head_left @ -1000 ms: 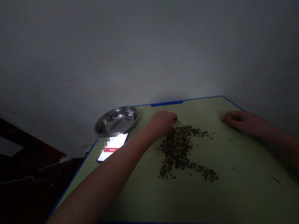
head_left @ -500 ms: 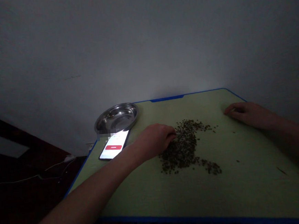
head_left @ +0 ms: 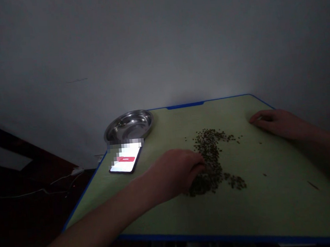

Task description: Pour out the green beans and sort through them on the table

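Observation:
A heap of small dark grains lies spread on the pale green table top. My left hand rests palm down at the heap's left edge, fingers curled against the grains. What they hold, if anything, is hidden. Far to the right, my right hand lies on the table near its right rim, fingers bent inward, away from the grains. A round steel dish stands at the table's far left corner. It looks to have nothing in it.
A lit phone lies flat in front of the dish. The table has a blue rim and stands against a plain white wall. A few stray grains lie to the right. Cables run over the dark floor at the left.
My left hand has slid from the heap's far end toward me along its left side, dragging grains nearer. The right hand has stayed in place.

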{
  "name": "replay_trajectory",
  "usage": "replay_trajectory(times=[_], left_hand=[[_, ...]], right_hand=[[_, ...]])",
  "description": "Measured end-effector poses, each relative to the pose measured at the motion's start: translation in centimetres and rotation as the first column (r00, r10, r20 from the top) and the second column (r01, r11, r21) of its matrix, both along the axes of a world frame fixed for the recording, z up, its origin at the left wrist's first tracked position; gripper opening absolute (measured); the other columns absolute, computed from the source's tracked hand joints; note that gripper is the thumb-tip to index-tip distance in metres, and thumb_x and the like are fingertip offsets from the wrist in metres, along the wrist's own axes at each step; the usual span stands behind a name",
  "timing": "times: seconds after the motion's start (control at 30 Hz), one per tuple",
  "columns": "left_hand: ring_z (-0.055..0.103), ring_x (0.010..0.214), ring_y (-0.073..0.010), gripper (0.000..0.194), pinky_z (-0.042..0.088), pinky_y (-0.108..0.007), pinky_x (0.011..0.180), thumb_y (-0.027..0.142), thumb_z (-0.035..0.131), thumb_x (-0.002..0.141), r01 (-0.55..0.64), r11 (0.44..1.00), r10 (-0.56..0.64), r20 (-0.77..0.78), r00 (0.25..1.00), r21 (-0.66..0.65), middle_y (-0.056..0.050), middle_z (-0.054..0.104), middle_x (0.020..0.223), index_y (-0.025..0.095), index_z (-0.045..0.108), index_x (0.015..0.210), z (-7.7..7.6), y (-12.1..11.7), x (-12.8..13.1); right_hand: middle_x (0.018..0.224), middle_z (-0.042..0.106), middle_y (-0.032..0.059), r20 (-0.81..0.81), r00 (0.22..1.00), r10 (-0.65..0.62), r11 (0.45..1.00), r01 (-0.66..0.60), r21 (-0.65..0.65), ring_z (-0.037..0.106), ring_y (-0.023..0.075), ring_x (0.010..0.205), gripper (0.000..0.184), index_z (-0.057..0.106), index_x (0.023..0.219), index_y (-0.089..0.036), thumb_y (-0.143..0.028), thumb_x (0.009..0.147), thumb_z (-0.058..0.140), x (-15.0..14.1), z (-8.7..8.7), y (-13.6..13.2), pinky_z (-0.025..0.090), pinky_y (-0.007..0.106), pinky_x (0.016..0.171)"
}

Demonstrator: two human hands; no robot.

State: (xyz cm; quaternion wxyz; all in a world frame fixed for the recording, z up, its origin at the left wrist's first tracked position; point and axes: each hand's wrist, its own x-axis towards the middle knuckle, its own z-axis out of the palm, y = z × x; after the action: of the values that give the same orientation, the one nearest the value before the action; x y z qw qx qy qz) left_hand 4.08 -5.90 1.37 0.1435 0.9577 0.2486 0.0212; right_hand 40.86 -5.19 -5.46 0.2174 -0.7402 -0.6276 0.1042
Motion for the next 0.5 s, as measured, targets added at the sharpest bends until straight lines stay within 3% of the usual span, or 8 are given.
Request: replay_trajectory(times=[0.27,0.5], left_hand=[[0.063,0.078,-0.016,0.016,0.045,-0.026,0.066,0.02,0.05,0.089,0.07,0.997,-0.07,-0.018,0.997,-0.035,-0.002,0.068,0.087,0.019,0.066,0.092,0.3,-2.8,-0.1],[0.061,0.071,-0.0133,0.017,0.043,-0.024,0.063,0.021,0.049,0.091,0.008,1.0,-0.008,0.056,0.998,-0.008,-0.002,0.068,0.082,0.018,0.065,0.086,1.2,-3.2,-0.9]], right_hand=[[0.079,0.071,0.0066,0.01,1.0,-0.008,1.0,0.008,-0.011,0.065,0.0252,0.072,0.03,0.066,0.084,-0.021,-0.04,0.073,0.047,0.0,0.0,0.0,0.05,0.038,0.065],[0.071,0.07,0.0045,0.072,0.997,-0.036,0.999,0.033,0.035,0.063,0.0212,0.061,0.031,0.069,0.082,-0.021,-0.041,0.07,0.048,-0.1,0.3,-0.2,0.05,0.035,0.058]])
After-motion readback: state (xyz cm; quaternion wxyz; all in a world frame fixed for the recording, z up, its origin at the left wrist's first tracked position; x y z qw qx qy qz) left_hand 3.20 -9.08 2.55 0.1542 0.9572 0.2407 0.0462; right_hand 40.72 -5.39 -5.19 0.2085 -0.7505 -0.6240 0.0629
